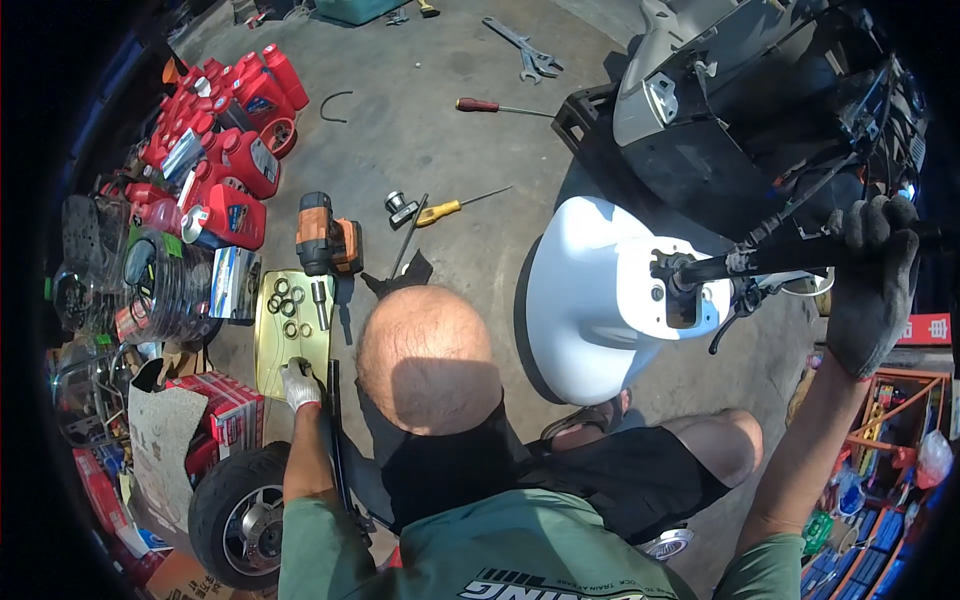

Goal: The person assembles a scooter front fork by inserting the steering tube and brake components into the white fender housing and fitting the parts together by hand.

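Observation:
My right hand [872, 285], in a dark glove, is closed around the black handlebar [790, 258] of a scooter with its panels off. The scooter's white front cover [585, 300] sits below the bar. My left hand [299, 386], in a white glove, reaches down to a yellow tray [270, 365] on the concrete floor. Its fingertips pinch a small metal ring [297, 365] at the tray's near end. Several more rings and a socket [320, 300] lie further up the tray. A co-worker [430, 360] in black clothes crouches between my arms, seen from above.
An orange and black power driver [322, 240] lies beyond the tray, with a yellow-handled screwdriver [445, 210], a red-handled one [480, 105] and wrenches [530, 55] farther off. Red oil bottles [225, 150] crowd the left. A small wheel [240, 515] stands at lower left.

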`<move>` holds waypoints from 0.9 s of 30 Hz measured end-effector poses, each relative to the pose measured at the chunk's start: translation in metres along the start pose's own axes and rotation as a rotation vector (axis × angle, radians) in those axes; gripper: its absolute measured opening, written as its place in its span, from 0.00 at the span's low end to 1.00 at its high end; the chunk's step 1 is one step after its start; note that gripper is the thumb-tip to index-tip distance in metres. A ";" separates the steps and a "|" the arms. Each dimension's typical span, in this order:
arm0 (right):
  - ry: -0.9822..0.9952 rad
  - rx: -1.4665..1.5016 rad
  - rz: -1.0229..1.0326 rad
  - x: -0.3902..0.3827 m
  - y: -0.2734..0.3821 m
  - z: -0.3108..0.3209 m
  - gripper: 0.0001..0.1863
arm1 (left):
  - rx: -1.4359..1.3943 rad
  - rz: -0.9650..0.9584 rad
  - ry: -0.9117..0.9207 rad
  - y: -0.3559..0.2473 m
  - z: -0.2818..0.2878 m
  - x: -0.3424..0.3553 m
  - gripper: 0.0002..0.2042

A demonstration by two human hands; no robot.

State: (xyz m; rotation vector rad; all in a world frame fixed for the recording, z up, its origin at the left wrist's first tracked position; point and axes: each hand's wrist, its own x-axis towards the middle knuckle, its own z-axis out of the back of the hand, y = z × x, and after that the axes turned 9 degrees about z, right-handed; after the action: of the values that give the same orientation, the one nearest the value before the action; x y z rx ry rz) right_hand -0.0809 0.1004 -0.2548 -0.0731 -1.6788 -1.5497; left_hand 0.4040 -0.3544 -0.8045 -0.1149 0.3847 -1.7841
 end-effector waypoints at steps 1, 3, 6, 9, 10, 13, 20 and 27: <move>-0.002 0.004 0.002 0.000 -0.001 -0.005 0.22 | 0.002 0.000 -0.005 0.006 -0.002 0.001 0.08; -0.178 -0.046 0.000 0.000 -0.007 -0.016 0.21 | -0.014 0.077 -0.112 0.033 0.002 0.009 0.08; -0.040 0.060 0.017 0.002 0.001 -0.011 0.19 | -0.136 0.090 -0.149 0.036 0.004 0.012 0.09; -0.028 0.083 0.039 0.005 -0.004 -0.022 0.19 | -0.729 0.317 -0.061 0.045 0.022 0.011 0.05; -0.013 0.045 0.034 0.004 -0.004 -0.023 0.20 | -0.936 0.480 0.007 0.015 0.021 -0.001 0.05; -0.048 0.132 0.028 0.005 -0.005 -0.031 0.19 | -1.320 0.666 -0.125 0.009 0.065 -0.006 0.05; -0.172 0.173 0.081 0.008 0.006 -0.040 0.13 | -1.650 0.190 0.176 -0.150 0.210 -0.023 0.09; -0.098 0.235 -0.056 0.009 0.016 -0.022 0.14 | -1.496 -0.425 0.587 -0.384 0.338 -0.088 0.15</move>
State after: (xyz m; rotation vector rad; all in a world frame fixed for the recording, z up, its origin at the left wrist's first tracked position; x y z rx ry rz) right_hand -0.0665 0.0808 -0.2388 0.0211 -1.9443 -1.3977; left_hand 0.1645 -0.2595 -0.3537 -0.7572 2.1816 -1.5138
